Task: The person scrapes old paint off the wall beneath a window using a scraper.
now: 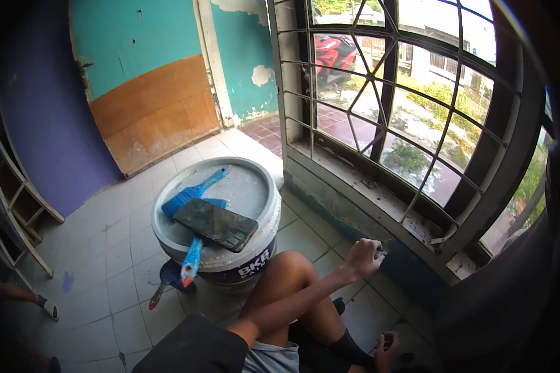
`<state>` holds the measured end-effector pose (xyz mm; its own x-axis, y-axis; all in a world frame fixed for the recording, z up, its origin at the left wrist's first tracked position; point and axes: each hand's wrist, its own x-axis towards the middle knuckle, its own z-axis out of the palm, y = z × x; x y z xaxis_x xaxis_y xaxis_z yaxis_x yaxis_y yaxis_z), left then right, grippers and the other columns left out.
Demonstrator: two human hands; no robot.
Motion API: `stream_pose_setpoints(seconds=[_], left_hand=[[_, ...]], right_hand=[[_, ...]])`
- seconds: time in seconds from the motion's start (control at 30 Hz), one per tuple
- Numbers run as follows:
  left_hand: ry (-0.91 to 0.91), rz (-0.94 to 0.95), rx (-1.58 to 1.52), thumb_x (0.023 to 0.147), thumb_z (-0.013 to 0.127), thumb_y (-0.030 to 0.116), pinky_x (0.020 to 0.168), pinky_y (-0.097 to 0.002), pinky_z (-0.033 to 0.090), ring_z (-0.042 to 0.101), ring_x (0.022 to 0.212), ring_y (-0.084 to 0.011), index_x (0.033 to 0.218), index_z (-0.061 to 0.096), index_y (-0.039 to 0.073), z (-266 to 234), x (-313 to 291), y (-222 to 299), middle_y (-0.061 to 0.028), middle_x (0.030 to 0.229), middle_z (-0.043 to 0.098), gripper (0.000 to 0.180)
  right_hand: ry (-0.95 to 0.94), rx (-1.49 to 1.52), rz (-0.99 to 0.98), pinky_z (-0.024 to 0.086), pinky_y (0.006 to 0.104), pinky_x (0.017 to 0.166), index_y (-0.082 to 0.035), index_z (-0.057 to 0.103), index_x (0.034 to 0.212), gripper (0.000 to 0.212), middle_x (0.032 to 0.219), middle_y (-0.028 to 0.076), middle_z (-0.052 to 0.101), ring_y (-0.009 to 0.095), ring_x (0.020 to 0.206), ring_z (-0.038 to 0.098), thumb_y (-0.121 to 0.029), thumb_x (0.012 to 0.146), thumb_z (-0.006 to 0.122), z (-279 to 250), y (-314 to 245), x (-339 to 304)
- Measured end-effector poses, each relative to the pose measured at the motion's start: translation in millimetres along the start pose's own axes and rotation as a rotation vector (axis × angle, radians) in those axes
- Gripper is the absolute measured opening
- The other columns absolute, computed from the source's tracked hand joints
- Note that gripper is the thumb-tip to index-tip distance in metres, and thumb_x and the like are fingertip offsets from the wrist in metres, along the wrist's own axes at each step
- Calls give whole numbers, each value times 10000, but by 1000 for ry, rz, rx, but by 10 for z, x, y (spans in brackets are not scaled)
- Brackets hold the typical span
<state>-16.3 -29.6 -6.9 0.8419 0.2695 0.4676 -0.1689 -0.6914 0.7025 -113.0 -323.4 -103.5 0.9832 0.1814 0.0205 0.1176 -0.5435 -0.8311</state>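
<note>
At 4 o'clock a pale piece [381,255] is gripped, seemingly for control, in the left hand [361,259], while at 5 the right hand [387,352] is half-curled, any hold untellable, and at 8 phone [216,222] and brushes [199,191] are rested on the bucket [246,193], apparently for reach.

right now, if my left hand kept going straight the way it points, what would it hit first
Probably the low wall under the barred window, ahead of your left hand, though depth is hard to judge here.
</note>
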Motion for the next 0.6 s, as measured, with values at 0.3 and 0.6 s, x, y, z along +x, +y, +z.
stream_pose_setpoints(seconds=[0.3,0.6], left_hand=[[-422,-286,359,632,776,138,857,-475,569,660,1004,-411,979,616,0,282,-182,-230,-242,1046,645,407],[-762,-281,657,642,816,226,828,-433,584,708,964,-342,947,724,19,191,-404,-156,-191,999,714,380]], right_hand=[[-62,-100,3,510,368,635,-52,625,1029,200,756,92,655,209,656,626,-234,949,638,1,137,-4],[-115,-57,-95,510,419,674,-30,622,980,201,784,149,664,292,719,645,-226,934,640,15,151,-17]])
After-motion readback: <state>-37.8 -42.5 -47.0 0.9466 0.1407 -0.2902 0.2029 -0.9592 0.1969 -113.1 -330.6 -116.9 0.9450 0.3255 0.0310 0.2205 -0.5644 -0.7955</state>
